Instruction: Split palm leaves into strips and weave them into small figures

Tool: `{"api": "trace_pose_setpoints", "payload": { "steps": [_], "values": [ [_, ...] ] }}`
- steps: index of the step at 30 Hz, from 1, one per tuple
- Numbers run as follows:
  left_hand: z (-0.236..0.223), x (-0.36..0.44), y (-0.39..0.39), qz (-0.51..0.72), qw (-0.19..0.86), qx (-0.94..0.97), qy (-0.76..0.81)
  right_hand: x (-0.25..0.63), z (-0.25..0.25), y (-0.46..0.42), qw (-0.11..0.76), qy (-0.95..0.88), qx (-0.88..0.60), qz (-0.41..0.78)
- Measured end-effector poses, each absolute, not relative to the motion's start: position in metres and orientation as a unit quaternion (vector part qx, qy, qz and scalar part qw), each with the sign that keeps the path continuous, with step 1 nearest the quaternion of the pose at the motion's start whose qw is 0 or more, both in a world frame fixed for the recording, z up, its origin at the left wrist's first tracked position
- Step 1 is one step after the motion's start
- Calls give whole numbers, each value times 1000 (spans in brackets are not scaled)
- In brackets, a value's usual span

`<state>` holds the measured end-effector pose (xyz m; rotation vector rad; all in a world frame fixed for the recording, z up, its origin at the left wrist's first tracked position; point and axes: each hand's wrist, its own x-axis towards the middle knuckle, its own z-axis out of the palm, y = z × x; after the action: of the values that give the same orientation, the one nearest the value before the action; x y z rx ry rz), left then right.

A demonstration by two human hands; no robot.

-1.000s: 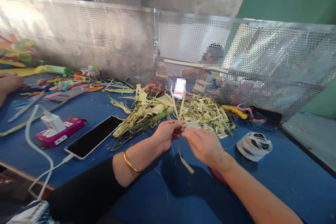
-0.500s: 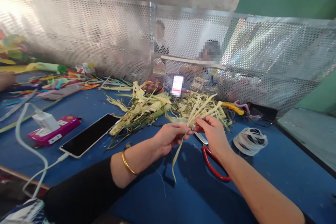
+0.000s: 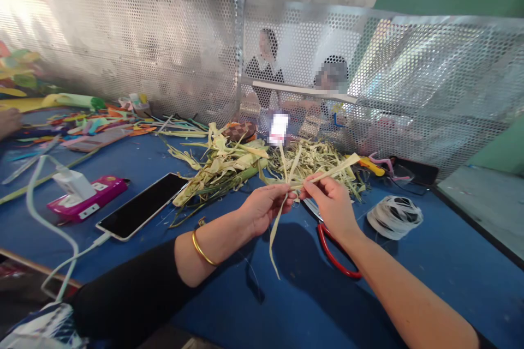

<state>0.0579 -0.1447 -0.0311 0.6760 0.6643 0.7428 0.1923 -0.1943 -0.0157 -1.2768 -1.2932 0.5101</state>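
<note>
Pale husk strips (image 3: 341,165) are held between my two hands over the table, crossing at the fingertips and fanning up and to the right. My left hand (image 3: 264,208) pinches them where they meet, and one strip hangs below it. On the right, my right hand (image 3: 332,208) is closed on the strips that point right, thumb and index finger together. Beneath that hand lies a pair of scissors (image 3: 343,271) with red handles, its blades partly hidden. Behind the hands are a heap of husks (image 3: 233,169) and a pile of finer shreds (image 3: 313,155).
A roll of white string (image 3: 395,219) sits at right. To the left are a phone (image 3: 141,207) on a cable and a purple power strip (image 3: 88,199). A perforated screen (image 3: 184,54) bounds the blue table (image 3: 229,305). Another person's hand (image 3: 8,122) shows at far left.
The strips, fanned mostly upward before, are now spread apart, with some swung right in my right hand. My left hand keeps its pinch. The view has shifted slightly.
</note>
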Motion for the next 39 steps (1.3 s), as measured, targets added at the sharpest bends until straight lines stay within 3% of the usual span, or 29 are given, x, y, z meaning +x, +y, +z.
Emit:
{"api": "trace_pose_setpoints", "payload": {
  "steps": [6,12,15,23,29,33,35,39],
  "values": [
    [-25,57,-145,381,813,309,313,189,-15,-195,581,-554,-545,240],
    [-24,57,-145,382,838,285,266,193,-30,-187,593,-361,-552,462],
    [-25,57,-146,372,847,284,252,195,-33,-185,578,-318,-552,510],
    [-33,58,-142,382,820,327,275,198,-32,-184,513,-349,-604,500],
    [-32,57,-142,390,803,349,285,203,-19,-191,370,-452,-656,478],
    [-31,58,-148,360,797,384,297,204,-7,-195,503,-537,-602,310],
    [-32,58,-152,327,803,403,293,203,-8,-193,528,-567,-578,254],
    [-32,59,-158,283,807,433,286,200,-19,-189,537,-546,-576,287]
  ]
}}
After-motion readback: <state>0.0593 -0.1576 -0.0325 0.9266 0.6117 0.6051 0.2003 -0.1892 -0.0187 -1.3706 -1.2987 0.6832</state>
